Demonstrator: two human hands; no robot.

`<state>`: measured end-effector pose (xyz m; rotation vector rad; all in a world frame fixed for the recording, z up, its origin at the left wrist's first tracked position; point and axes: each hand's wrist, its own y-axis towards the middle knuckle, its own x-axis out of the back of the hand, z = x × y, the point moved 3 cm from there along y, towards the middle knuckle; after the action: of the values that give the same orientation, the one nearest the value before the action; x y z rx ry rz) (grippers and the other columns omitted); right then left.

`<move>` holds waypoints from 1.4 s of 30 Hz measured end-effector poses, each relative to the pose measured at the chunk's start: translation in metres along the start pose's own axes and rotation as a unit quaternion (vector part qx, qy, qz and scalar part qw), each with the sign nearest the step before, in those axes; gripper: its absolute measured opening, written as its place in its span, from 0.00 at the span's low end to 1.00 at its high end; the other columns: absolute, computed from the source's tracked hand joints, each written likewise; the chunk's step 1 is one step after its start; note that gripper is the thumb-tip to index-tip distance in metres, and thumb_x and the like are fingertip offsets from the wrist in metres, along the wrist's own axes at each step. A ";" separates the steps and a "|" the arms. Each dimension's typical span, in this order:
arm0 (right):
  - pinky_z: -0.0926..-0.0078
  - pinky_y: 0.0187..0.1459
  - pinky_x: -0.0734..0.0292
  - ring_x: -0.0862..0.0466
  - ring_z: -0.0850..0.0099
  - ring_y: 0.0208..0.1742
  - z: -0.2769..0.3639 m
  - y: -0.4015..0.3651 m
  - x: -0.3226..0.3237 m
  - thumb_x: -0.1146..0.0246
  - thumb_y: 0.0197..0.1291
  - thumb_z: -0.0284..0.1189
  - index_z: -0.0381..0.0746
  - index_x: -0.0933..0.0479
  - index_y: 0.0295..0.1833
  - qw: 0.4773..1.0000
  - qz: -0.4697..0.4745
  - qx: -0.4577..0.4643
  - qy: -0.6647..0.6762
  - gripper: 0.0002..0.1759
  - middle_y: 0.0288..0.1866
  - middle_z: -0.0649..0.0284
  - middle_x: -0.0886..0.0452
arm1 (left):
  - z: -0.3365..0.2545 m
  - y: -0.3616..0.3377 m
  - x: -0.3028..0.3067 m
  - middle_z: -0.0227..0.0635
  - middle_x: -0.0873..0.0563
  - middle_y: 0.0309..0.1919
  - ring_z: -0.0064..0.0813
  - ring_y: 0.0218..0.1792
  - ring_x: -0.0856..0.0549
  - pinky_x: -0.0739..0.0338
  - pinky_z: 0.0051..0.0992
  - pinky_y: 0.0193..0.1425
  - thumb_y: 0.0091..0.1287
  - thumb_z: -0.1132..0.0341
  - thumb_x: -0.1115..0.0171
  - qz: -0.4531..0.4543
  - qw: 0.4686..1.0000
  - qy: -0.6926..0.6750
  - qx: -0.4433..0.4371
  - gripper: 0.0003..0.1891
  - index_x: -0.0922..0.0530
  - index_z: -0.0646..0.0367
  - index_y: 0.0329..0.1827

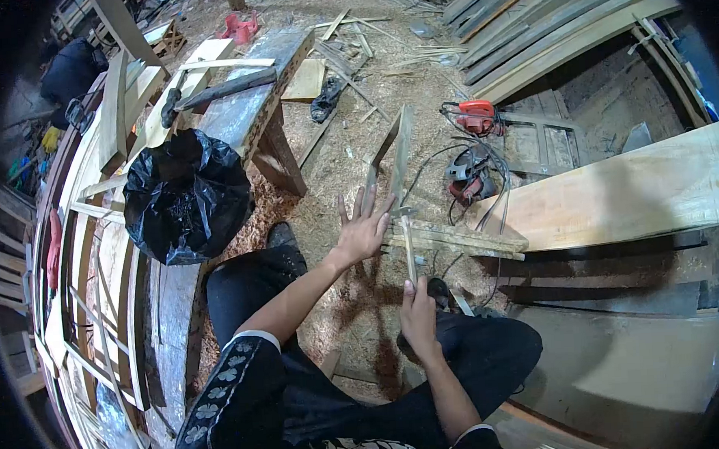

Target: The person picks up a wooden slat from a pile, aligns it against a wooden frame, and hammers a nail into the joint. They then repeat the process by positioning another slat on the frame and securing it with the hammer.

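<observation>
My right hand (419,315) is wrapped round the lower end of a hammer's (410,250) light wooden handle, with the metal head up beside my left hand. My left hand (364,231) has its fingers spread, its fingertips at a narrow wooden frame (403,153) that stands up from the floor. Just right of the hammer head lie several wooden strips (458,237), stacked roughly level. Both hands are between my bent knees.
An open black plastic bag (184,205) sits at the left by a workbench (244,108). Red power tools (477,117) with trailing cables lie at the right, near a wide plank (610,191). Wood shavings cover the floor (392,76). Boards (552,19) are stacked at the back right.
</observation>
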<state>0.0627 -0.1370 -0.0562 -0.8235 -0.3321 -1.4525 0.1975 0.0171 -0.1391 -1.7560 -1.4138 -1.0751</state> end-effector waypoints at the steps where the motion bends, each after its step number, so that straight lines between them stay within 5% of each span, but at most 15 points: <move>1: 0.40 0.33 0.30 0.21 0.32 0.35 -0.002 0.000 -0.001 0.54 0.79 0.43 0.31 0.34 0.53 1.000 -0.011 0.004 0.002 0.22 0.28 0.35 0.22 | 0.000 0.000 0.000 0.47 0.51 0.83 0.50 0.83 0.54 0.81 0.65 0.77 0.81 0.50 0.68 -0.005 1.000 0.004 0.001 0.27 0.48 0.32 0.84; 12: 0.42 0.30 0.32 0.21 0.33 0.32 -0.003 0.001 -0.001 0.55 0.80 0.44 0.32 0.34 0.54 0.997 -0.061 0.043 0.019 0.23 0.25 0.37 0.23 | 0.001 -0.001 0.001 0.50 0.48 0.82 0.52 0.82 0.52 0.78 0.66 0.77 0.81 0.51 0.67 -0.003 1.000 0.000 0.004 0.28 0.47 0.36 0.84; 15: 0.43 0.28 0.32 0.21 0.34 0.30 -0.006 0.002 -0.007 0.55 0.80 0.43 0.32 0.34 0.53 1.000 -0.005 0.006 -0.020 0.22 0.24 0.38 0.23 | 0.002 0.000 0.004 0.51 0.49 0.82 0.52 0.82 0.53 0.79 0.66 0.77 0.81 0.51 0.67 -0.026 0.999 -0.022 -0.014 0.28 0.47 0.35 0.84; 26: 0.41 0.28 0.30 0.21 0.33 0.30 0.000 -0.001 -0.001 0.55 0.80 0.44 0.35 0.35 0.50 0.992 -0.093 0.082 -0.039 0.20 0.25 0.38 0.22 | 0.004 0.001 0.001 0.49 0.52 0.83 0.51 0.83 0.54 0.80 0.65 0.77 0.81 0.50 0.67 -0.003 1.000 -0.001 0.005 0.28 0.49 0.33 0.84; 29: 0.40 0.28 0.30 0.21 0.33 0.31 0.005 -0.001 -0.001 0.56 0.80 0.44 0.34 0.35 0.50 0.998 -0.017 0.035 -0.058 0.21 0.25 0.37 0.22 | 0.002 -0.001 0.001 0.48 0.51 0.83 0.51 0.83 0.54 0.80 0.65 0.77 0.81 0.50 0.68 -0.002 1.000 -0.010 -0.004 0.28 0.48 0.33 0.84; 39: 0.39 0.30 0.31 0.21 0.33 0.33 0.006 0.004 -0.003 0.53 0.79 0.43 0.33 0.34 0.52 0.999 -0.008 0.010 -0.035 0.21 0.27 0.35 0.22 | 0.003 0.001 0.000 0.51 0.46 0.81 0.52 0.82 0.51 0.82 0.64 0.76 0.82 0.52 0.67 -0.010 1.000 -0.001 0.001 0.27 0.45 0.35 0.83; 42: 0.40 0.32 0.31 0.21 0.32 0.35 0.009 -0.001 0.006 0.53 0.79 0.42 0.32 0.33 0.54 0.996 -0.083 0.037 0.010 0.21 0.28 0.34 0.22 | 0.005 -0.001 -0.005 0.52 0.45 0.81 0.51 0.82 0.53 0.84 0.63 0.76 0.82 0.52 0.67 -0.033 0.999 -0.012 -0.009 0.27 0.46 0.37 0.83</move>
<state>0.0654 -0.1354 -0.0455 -0.7352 -0.4460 -1.5914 0.1969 0.0194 -0.1463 -1.7504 -1.4918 -1.1072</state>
